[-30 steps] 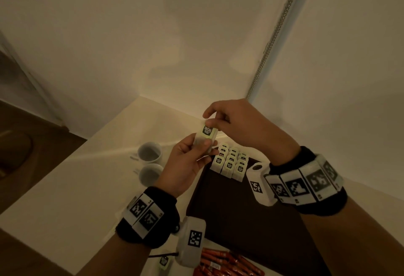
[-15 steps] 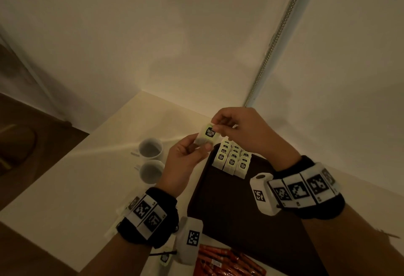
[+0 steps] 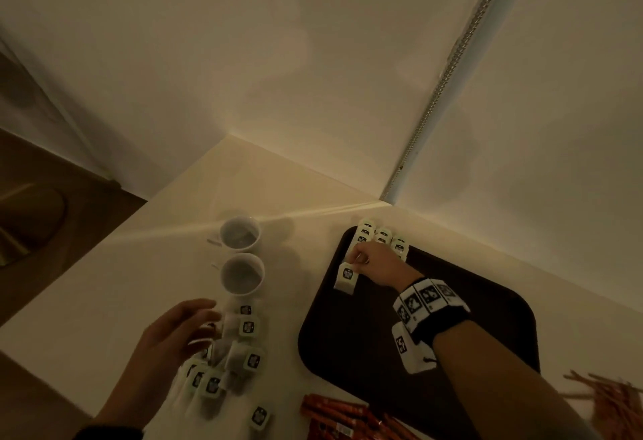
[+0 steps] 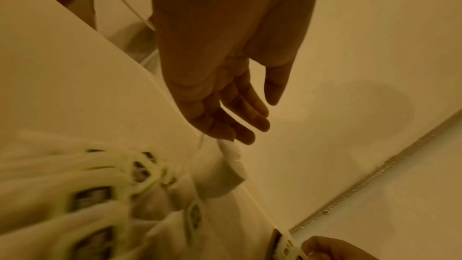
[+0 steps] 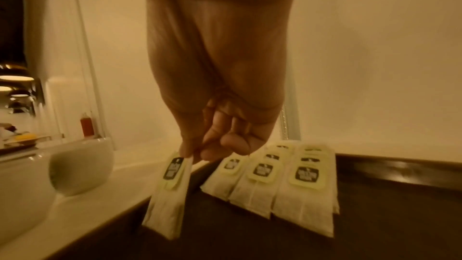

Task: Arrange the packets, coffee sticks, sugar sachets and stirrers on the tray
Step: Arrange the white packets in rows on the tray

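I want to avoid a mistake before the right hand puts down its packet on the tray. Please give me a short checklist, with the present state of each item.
1. Right hand pinches the packet firmly by its top: ok.
2. Packet is over the tray, not the table: ok.
3. Dark tray floor near the held packet is free: ok.
4. Rows of packets already on the tray lie neat, so the new one can line up: ok.
5. Packet already touches the tray floor: cannot tell.
6. Left hand is open and reaching the loose pile on the table: ok.
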`<state>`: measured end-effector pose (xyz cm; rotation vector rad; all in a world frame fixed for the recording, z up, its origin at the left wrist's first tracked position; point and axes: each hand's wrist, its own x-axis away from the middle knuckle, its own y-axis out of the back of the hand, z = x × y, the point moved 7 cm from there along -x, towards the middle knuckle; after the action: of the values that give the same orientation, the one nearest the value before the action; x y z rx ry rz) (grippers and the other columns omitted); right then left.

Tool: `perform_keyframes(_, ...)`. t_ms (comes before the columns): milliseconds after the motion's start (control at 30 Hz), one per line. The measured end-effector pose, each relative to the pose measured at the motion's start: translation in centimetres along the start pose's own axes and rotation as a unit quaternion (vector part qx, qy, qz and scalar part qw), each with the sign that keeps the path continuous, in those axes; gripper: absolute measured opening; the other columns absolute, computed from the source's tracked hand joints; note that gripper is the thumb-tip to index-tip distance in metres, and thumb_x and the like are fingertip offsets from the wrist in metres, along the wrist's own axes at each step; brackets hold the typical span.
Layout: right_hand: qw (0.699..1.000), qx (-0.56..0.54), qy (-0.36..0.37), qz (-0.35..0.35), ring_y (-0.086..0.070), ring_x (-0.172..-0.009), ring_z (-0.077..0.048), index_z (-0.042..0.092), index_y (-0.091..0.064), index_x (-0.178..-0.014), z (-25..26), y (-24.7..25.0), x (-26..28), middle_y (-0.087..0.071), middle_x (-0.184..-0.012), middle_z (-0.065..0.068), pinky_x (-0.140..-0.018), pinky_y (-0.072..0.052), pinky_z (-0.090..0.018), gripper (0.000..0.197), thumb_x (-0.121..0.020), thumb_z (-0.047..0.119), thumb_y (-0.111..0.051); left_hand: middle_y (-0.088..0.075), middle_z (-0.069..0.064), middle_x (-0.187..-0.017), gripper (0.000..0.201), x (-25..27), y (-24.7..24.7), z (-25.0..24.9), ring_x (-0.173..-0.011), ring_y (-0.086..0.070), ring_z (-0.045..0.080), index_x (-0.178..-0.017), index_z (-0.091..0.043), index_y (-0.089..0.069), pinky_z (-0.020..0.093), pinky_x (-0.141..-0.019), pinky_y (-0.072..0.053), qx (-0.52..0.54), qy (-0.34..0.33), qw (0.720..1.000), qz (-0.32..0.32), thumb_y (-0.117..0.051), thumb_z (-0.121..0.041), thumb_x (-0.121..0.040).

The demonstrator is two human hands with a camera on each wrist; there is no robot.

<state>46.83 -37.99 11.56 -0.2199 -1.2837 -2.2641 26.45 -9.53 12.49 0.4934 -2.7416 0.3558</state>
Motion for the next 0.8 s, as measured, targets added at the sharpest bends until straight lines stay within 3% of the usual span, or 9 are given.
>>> perform_keyframes(67,0.999,-0.022,-0.014,-0.032,-0.051,-0.071,-0.004,0.002,-0.063,-0.099,-0.7,0.1,-0.5,-0.061,-0.086,-0.001,-0.054,-0.036,-0.002,0.014,-0.086,0.005,-0.064,-0.069,0.019,-0.091,0.017,0.6,2.1,1.3,-0.065,-0.068,0.017,-0.099,-0.003,-0.065,0.018,-0.056,-0.054,-0.024,0.029,0.999,-0.024,-0.049,-0.004,-0.093)
perform_keyframes(200,0.995,-0.038,-0.035,-0.085,-0.053,-0.077,-0.01,-0.001,-0.063,-0.095,-2.0,0.7,-1.3,-0.059,-0.083,-0.002,-0.058,-0.036,-0.015,0.01,-0.085,0.002,-0.063,-0.071,0.01,-0.083,0.019,1.7,5.0,2.8,-0.069,-0.067,0.022,-0.099,-0.006,-0.064,0.02,-0.055,-0.054,-0.041,0.069,0.995,-0.066,-0.046,-0.003,-0.096)
perform_keyframes(300,0.992,-0.06,-0.042,-0.104,-0.046,-0.067,0.005,-0.005,-0.062,-0.094,-2.5,0.7,-1.5,-0.053,-0.074,0.005,-0.055,-0.036,-0.003,0.009,-0.085,-0.003,-0.06,-0.067,0.016,-0.092,0.019,2.1,5.8,3.4,-0.08,-0.06,0.032,-0.1,-0.005,-0.063,0.033,-0.067,-0.051,-0.039,0.091,0.991,-0.086,-0.045,-0.003,-0.096)
perform_keyframes(367,0.99,-0.068,-0.043,-0.116,-0.043,-0.066,0.008,-0.003,-0.063,-0.092,-2.7,0.7,-1.7,-0.051,-0.071,0.008,-0.054,-0.037,-0.001,0.007,-0.085,-0.003,-0.06,-0.064,0.019,-0.097,0.018,2.2,6.0,3.7,-0.083,-0.058,0.034,-0.101,-0.003,-0.062,0.036,-0.074,-0.045,-0.038,0.103,0.99,-0.09,-0.045,-0.003,-0.096)
perform_keyframes(433,0.99,-0.065,-0.041,-0.121,-0.045,-0.065,0.004,0.003,-0.062,-0.088,-2.6,0.6,-2.0,-0.05,-0.07,0.008,-0.058,-0.036,-0.007,0.006,-0.084,-0.002,-0.061,-0.064,0.02,-0.097,0.018,2.4,6.0,3.8,-0.083,-0.058,0.035,-0.101,-0.003,-0.062,0.037,-0.075,-0.044,-0.038,0.111,0.989,-0.092,-0.045,-0.004,-0.096)
perform_keyframes(500,0.989,-0.064,-0.048,-0.123,-0.052,-0.071,-0.009,0.008,-0.058,-0.084,-2.8,0.5,-2.3,-0.055,-0.074,0.001,-0.069,-0.038,-0.02,0.01,-0.084,-0.001,-0.062,-0.064,0.019,-0.096,0.017,2.4,6.1,4.0,-0.083,-0.058,0.035,-0.1,-0.003,-0.063,0.037,-0.075,-0.044,-0.042,0.116,0.988,-0.096,-0.046,-0.004,-0.096)
perform_keyframes(633,0.986,-0.054,-0.057,-0.144,-0.055,-0.084,-0.019,0.003,-0.062,-0.093,-2.8,0.7,-2.5,-0.058,-0.085,-0.005,-0.073,-0.039,-0.025,0.01,-0.084,0.006,-0.065,-0.067,0.017,-0.092,0.018,2.9,6.5,4.2,-0.081,-0.06,0.034,-0.099,-0.004,-0.064,0.038,-0.073,-0.045,-0.05,0.113,0.987,-0.104,-0.046,-0.004,-0.097)
perform_keyframes(733,0.982,-0.053,-0.01,-0.182,-0.052,-0.08,-0.013,0.007,-0.063,-0.095,0.2,0.3,-1.0,-0.058,-0.087,-0.003,-0.07,-0.037,-0.023,0.015,-0.083,0.015,-0.067,-0.068,0.015,-0.09,0.019,3.6,6.6,4.5,-0.081,-0.061,0.033,-0.099,-0.006,-0.065,0.037,-0.073,-0.046,-0.044,0.108,0.987,-0.108,-0.045,-0.005,-0.097)
perform_keyframes(800,0.988,-0.06,0.061,-0.126,-0.051,-0.077,-0.01,0.012,-0.062,-0.096,3.7,-2.4,0.8,-0.056,-0.089,0.001,-0.068,-0.038,-0.02,0.014,-0.084,0.019,-0.067,-0.069,0.014,-0.093,0.02,4.0,6.6,4.7,-0.085,-0.062,0.033,-0.101,-0.007,-0.065,0.038,-0.075,-0.048,-0.036,0.106,0.988,-0.103,-0.045,-0.007,-0.097)
